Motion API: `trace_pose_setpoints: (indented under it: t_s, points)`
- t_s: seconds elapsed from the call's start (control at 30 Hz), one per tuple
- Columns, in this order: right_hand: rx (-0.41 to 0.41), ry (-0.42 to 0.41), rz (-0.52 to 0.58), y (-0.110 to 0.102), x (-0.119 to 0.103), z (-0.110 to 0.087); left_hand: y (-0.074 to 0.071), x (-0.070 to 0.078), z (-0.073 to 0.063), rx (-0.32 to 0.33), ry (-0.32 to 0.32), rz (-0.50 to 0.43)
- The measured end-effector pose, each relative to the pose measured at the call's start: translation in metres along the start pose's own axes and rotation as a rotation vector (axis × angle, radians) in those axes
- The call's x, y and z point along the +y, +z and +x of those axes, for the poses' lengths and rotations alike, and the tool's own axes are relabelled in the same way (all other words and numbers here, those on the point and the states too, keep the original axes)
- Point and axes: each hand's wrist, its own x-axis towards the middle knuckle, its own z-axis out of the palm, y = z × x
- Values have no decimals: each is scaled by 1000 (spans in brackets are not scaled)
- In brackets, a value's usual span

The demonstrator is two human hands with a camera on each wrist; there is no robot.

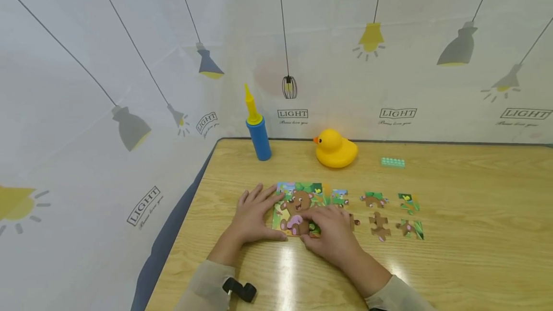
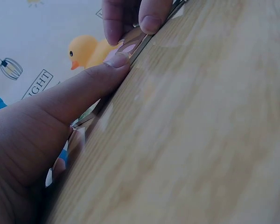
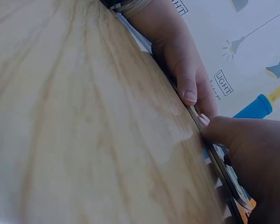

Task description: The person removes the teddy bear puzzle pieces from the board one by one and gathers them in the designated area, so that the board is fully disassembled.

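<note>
A bear picture puzzle (image 1: 301,199) lies flat on the wooden table. My left hand (image 1: 257,215) rests at its left side, fingers spread over the upper left edge and thumb along the front edge. From the right, my right hand (image 1: 332,234) reaches over it, the index fingertip on the bear's belly and the thumb by the front edge. Nothing shows lifted between these fingers. In the left wrist view, the right hand's fingertips (image 2: 150,24) come down right beside the left thumb (image 2: 116,59). Part of the puzzle's right side is hidden beneath the right hand.
Several loose puzzle pieces (image 1: 379,226) lie to the right, one partly behind the right hand. Farther back stand a blue pump (image 1: 259,140) with a yellow nozzle and a yellow rubber duck (image 1: 336,151). A mint studded block (image 1: 393,162) lies near the wall.
</note>
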Motion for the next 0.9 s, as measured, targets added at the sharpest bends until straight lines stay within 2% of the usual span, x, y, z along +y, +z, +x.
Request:
trace_pose_setpoints:
  t_s: [0.17,0.27,0.6,0.9]
  points:
    - [44,-101,-116,1,1,-3,-1,-1,-1,5,5,6]
    - [61,-135,-151,2,2,-5,-1,-2,-2,8,2,3]
    - [135,-172,-40,-2,3,-16,3,-5,-3,14,-1,8]
    - [155,-162,33,-21,13,-39,3,-5,-1,12,10,12]
